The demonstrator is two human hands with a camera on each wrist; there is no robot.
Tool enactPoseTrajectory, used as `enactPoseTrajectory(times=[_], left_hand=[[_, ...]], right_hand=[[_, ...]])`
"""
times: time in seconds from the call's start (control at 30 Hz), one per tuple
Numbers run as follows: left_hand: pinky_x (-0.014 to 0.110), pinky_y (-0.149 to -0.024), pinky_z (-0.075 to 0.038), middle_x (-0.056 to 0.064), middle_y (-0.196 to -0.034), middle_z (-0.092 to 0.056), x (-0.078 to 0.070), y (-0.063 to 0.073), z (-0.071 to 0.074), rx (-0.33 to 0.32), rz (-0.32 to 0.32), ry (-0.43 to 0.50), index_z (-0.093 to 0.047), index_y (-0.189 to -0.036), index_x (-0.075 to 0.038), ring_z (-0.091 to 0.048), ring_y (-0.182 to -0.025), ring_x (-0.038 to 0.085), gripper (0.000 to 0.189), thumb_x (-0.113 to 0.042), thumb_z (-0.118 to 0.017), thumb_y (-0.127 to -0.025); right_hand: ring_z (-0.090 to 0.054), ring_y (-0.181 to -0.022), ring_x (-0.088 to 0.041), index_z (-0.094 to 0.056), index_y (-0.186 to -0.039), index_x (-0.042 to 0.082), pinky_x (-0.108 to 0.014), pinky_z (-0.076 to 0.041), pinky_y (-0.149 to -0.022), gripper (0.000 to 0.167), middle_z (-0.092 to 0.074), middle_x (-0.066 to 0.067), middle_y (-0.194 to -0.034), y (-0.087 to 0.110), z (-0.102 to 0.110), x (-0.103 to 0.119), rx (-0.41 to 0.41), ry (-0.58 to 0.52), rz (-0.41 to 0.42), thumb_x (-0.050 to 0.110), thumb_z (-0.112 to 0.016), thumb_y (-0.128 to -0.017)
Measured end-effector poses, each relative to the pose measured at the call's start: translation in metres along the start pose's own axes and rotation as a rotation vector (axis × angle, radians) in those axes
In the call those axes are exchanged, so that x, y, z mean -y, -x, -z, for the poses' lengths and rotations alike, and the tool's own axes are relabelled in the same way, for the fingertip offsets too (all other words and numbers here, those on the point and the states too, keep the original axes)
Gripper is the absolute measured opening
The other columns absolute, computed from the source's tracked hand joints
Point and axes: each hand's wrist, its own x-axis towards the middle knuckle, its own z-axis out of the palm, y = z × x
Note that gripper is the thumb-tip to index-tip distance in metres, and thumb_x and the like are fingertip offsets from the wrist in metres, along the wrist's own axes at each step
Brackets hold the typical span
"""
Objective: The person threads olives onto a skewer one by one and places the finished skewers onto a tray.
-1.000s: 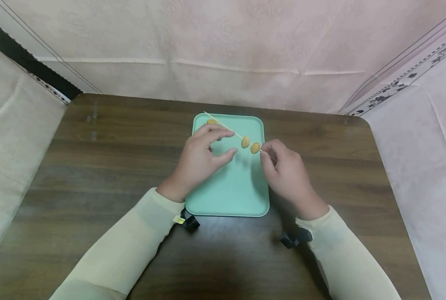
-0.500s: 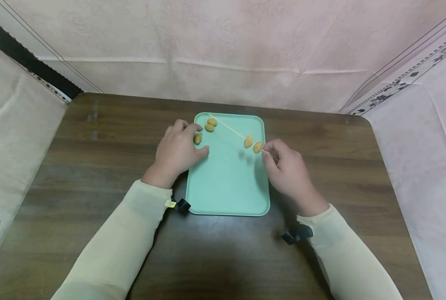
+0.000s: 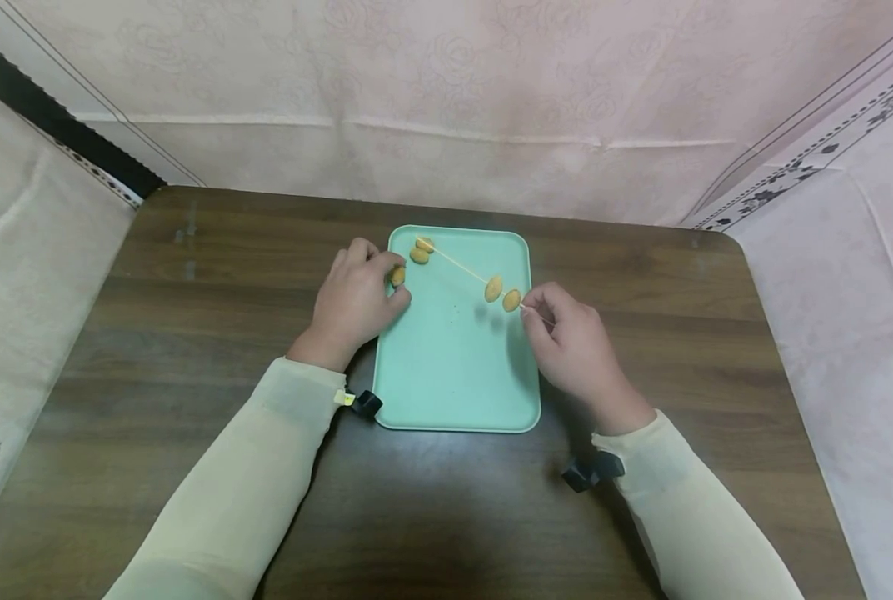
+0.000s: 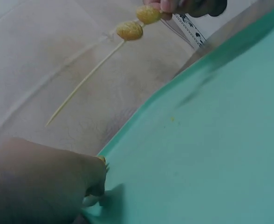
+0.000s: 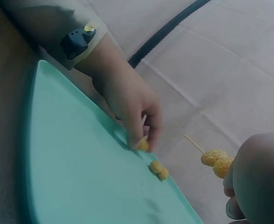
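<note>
My right hand (image 3: 572, 346) pinches a thin wooden skewer (image 3: 457, 264) near its right end, over the right side of the mint-green tray (image 3: 457, 367). Two golden-brown, oval, food-like balls (image 5: 214, 157) with a crinkled surface are threaded on it, close to my fingers. The skewer's bare pointed end slants up and left. My left hand (image 3: 351, 302) is at the tray's left edge, with thumb and fingertips pinching a loose golden ball (image 5: 143, 145). Two more golden balls (image 3: 420, 255) lie together in the tray's far left corner, the skewer's tip overlapping them in the head view.
The tray lies on a dark brown wooden table (image 3: 229, 333). Pale cloth (image 3: 454, 108) hangs behind the table and at both sides. Small dark cameras (image 3: 367, 405) are strapped at both wrists. A few crumbs show on the tray.
My left hand has moved left, away from the skewer, to the loose ball at the tray's edge and closed its fingertips on it. My right hand and the skewer have shifted only slightly.
</note>
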Motion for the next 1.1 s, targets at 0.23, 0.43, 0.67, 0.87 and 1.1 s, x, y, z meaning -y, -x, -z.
enactPoseTrajectory(times=[0.23,0.43,0.67,0.87,1.1], left_hand=[[0.039,-0.083,-0.058,0.008,-0.115,-0.069,-0.0045,-0.0018,-0.0002,-0.104,-0.016,0.287,-0.076,-0.139,-0.014,-0.064,-0.099,0.026,0.037,-0.017,-0.076,-0.102],[0.038,-0.087,-0.064,0.004,-0.115,-0.075,-0.0068,-0.0033,-0.0011,-0.108,0.052,0.435,-0.077,-0.137,-0.017,-0.074,-0.099,0.02,0.035,-0.017,-0.079,-0.102],[0.025,-0.086,-0.065,0.008,-0.113,-0.073,-0.0073,-0.0042,-0.0025,-0.202,0.07,0.629,-0.076,-0.133,-0.012,-0.076,-0.098,0.017,0.034,-0.012,-0.086,-0.1],[0.019,-0.086,-0.064,0.007,-0.113,-0.071,-0.0065,-0.0043,-0.0007,-0.23,0.1,0.682,-0.075,-0.131,-0.012,-0.074,-0.098,0.014,0.034,-0.012,-0.087,-0.1],[0.019,-0.086,-0.063,0.005,-0.112,-0.07,-0.0058,-0.0053,0.0013,-0.244,0.118,0.701,-0.074,-0.13,-0.011,-0.073,-0.098,0.014,0.033,-0.013,-0.088,-0.099]], right_hand=[[-0.068,-0.088,-0.028,-0.069,-0.118,0.011,-0.044,-0.059,-0.078,0.015,-0.079,-0.009,-0.107,0.0018,-0.0011,0.0003,0.002,-0.005,-0.007,0.023,-0.062,-0.114],[-0.066,-0.086,-0.028,-0.069,-0.119,0.011,-0.044,-0.058,-0.078,0.015,-0.077,-0.009,-0.101,0.0029,-0.0015,0.0004,0.011,-0.008,-0.006,0.023,-0.062,-0.114],[-0.054,-0.07,-0.024,-0.069,-0.116,0.013,-0.037,-0.049,-0.062,0.01,-0.063,-0.005,-0.08,0.0064,-0.0024,0.0008,0.022,-0.002,0.027,0.019,-0.062,-0.112],[-0.05,-0.064,-0.02,-0.07,-0.115,0.012,-0.033,-0.045,-0.059,0.009,-0.057,-0.003,-0.075,0.0093,-0.0032,0.0016,0.02,-0.011,0.075,0.015,-0.063,-0.11],[-0.05,-0.063,-0.019,-0.071,-0.113,0.012,-0.034,-0.046,-0.06,0.008,-0.056,-0.001,-0.073,0.0102,-0.0047,0.0031,0.001,0.014,0.113,0.014,-0.064,-0.109]])
